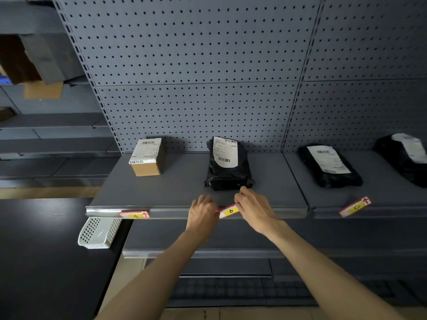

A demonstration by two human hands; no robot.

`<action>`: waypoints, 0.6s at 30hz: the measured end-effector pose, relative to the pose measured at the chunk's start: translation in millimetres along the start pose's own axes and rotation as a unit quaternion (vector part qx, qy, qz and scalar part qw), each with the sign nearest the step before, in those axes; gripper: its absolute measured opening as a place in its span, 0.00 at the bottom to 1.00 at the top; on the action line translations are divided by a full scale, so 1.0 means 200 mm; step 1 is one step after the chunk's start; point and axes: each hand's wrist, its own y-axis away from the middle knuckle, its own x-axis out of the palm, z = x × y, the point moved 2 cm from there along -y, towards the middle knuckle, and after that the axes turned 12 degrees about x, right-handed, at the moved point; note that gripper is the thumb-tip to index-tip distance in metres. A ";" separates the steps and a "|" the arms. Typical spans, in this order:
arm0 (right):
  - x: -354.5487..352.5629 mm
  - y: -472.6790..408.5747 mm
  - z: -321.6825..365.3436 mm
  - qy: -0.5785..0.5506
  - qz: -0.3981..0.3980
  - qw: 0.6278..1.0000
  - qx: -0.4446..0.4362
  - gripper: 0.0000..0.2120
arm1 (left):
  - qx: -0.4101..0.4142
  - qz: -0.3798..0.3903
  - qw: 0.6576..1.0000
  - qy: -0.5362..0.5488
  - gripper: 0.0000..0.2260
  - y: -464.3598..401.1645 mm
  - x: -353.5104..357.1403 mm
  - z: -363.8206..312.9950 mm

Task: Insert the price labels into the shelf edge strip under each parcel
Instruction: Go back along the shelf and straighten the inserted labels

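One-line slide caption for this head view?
Both hands, left hand and right hand, hold label B at the shelf edge strip below the black parcel.

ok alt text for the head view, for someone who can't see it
Both hands, left hand and right hand, pinch a price label at the shelf edge strip below a black parcel. A cardboard box stands further left.

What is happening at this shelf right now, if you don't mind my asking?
A person is fitting price labels into the shelf edge strip. Both hands, left hand and right hand, hold label B at the strip below the middle black parcel. Label A sits under the cardboard box; label C is tilted under another black parcel.
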 end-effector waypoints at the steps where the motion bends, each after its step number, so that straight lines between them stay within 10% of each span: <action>1: 0.01 0.00 -0.02 -0.003 0.002 1.000 -0.003 0.05 | -0.008 -0.004 1.000 0.000 0.08 0.00 0.00 -0.01; 18: 0.13 0.05 -0.09 0.041 0.033 0.998 0.030 0.05 | 0.077 0.082 0.988 -0.107 0.07 -0.05 0.00 -0.08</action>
